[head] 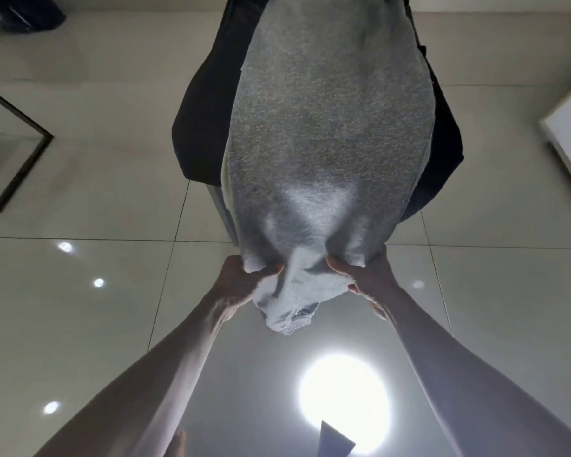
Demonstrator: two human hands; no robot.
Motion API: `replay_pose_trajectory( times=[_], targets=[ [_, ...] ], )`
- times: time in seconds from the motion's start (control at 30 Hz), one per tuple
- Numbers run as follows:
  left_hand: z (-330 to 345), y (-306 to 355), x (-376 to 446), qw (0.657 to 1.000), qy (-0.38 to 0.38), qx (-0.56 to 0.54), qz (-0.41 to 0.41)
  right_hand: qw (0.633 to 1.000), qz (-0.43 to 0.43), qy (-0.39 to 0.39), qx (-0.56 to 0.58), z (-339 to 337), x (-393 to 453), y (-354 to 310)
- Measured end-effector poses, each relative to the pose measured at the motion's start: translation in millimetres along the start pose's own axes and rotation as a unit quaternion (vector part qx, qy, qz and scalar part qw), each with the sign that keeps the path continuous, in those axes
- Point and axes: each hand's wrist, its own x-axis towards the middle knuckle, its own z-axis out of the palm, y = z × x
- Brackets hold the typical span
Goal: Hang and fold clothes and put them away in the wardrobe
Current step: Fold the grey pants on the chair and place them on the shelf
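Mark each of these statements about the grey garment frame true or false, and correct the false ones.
1. Both hands grip the grey garment. True: the left hand and the right hand each bunch its near edge.
2. The garment is red. False: it is grey.
3. A dark cloth shows behind the garment. True.
4. The floor is carpet. False: it is glossy pale tile with light reflections.
5. The left hand is idle. False: it holds the garment.
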Motion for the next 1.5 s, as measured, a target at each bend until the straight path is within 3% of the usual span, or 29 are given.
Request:
replay_pose_trajectory(
  times=[0.17, 0.33, 0.47, 0.53, 0.63, 0.7, 0.77, 0.87, 1.0, 1.1, 1.23, 1.33, 1.4, 1.5],
  targets=[
    [-9, 2, -27, 0.993, -0.077, -0.074, -0.046, 0.989, 0.092, -0.101, -0.064, -6, -18, -8],
    [-26, 19, -70, 0.981, -0.161, -0.038, -0.105, 0.977, 0.125, -0.175, -0.003, -5, -59, -22],
    [-35, 36, -112, 0.973, -0.179, 0.01, -0.144, 0.964, 0.168, -0.194, 0.064, -6, -107, -50],
    [-38, 49, -135, 0.971, -0.193, -0.043, -0.133, 0.959, 0.189, -0.19, 0.09, -15, -132, -68],
    [-41, 71, -172, 0.96, -0.193, -0.146, -0.143, 0.944, 0.188, -0.25, 0.106, -23, -169, -91],
    [-39, 83, -196, 0.958, -0.212, -0.115, -0.154, 0.937, 0.198, -0.278, 0.083, -29, -192, -106],
    [-37, 103, -219, 0.961, -0.205, -0.087, -0.167, 0.942, 0.2, -0.245, 0.11, -36, -215, -125],
    [-38, 144, -248, 0.958, -0.145, -0.189, -0.161, 0.935, 0.222, -0.21, 0.183, -48, -249, -166],
    [-37, 202, -285, 0.966, -0.151, -0.125, -0.168, 0.947, 0.218, -0.212, 0.108, -60, -282, -216],
    [-39, 230, -308, 0.97, -0.079, -0.184, -0.141, 0.954, 0.206, -0.174, 0.13, -66, -299, -252],
    [-34, 264, -343, 0.977, -0.081, -0.156, -0.12, 0.966, 0.184, -0.179, 0.034, -64, -328, -302],
    [-38, 288, -358, 0.972, -0.033, -0.211, -0.096, 0.975, 0.156, -0.134, 0.085, -65, -341, -333],
    [-42, 304, -366, 0.967, -0.043, -0.24, -0.073, 0.973, 0.155, -0.14, 0.094, -65, -348, -350],
    [-42, 324, -383, 0.984, -0.085, -0.136, -0.073, 0.976, 0.142, -0.149, 0.077, -59, -362, -368]
  ],
)
